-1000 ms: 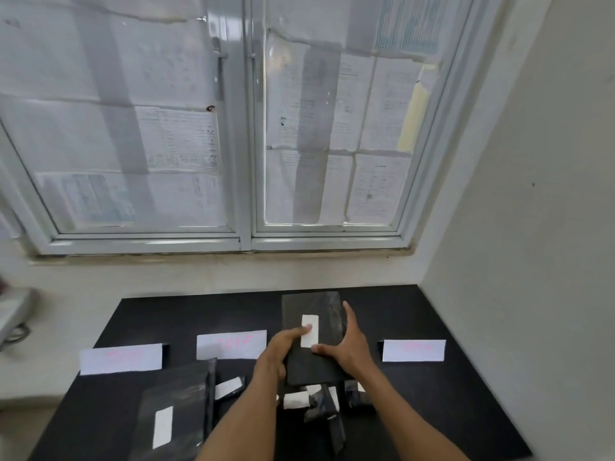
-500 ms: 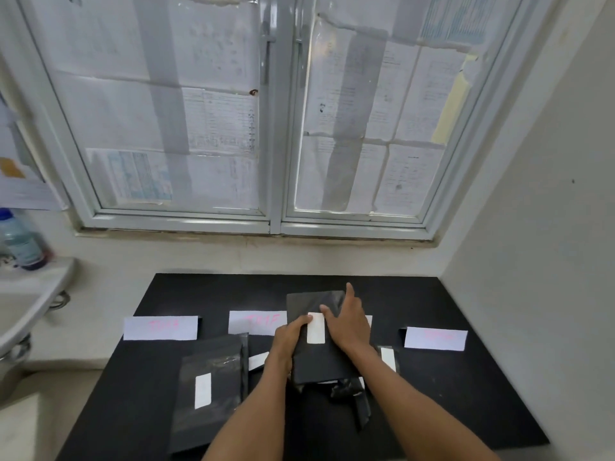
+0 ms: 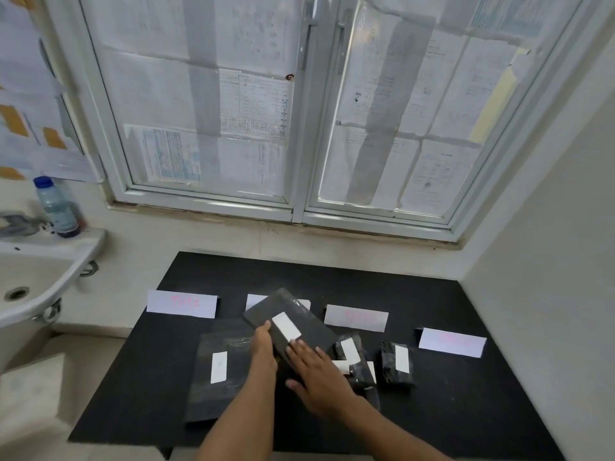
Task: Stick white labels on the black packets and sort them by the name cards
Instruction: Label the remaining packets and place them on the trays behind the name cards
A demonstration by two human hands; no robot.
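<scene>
Nearest the viewer, both forearms reach in over the black desk (image 3: 439, 414). The right hand (image 3: 316, 372) lies flat with straight fingers on the near end of a black packet (image 3: 312, 331); its thumb sticks out to the left, and nothing is clasped. The left hand (image 3: 264, 342) grips the same packet at its left edge, thumb on top beside the white label (image 3: 286, 326). The packet sits diagonally, with its far corner covering part of the second name card (image 3: 254, 301).

Left of the hands, a large flat packet (image 3: 229, 390) lies on the desk, with a label (image 3: 218, 367) on its upper face. Right of the hands, three small bundled packets lie close together, the outermost (image 3: 397, 364) slightly apart; each shows a white label.

Beyond these, a row of white name cards stands across the desk: first card (image 3: 182, 303), third card (image 3: 356, 317), fourth card (image 3: 452, 342). The pink writing is too blurred to read.

At far left are a sink (image 3: 66, 257) and a bottle (image 3: 58, 207) on its rim. A paper-covered window (image 3: 299, 128) lies behind.
</scene>
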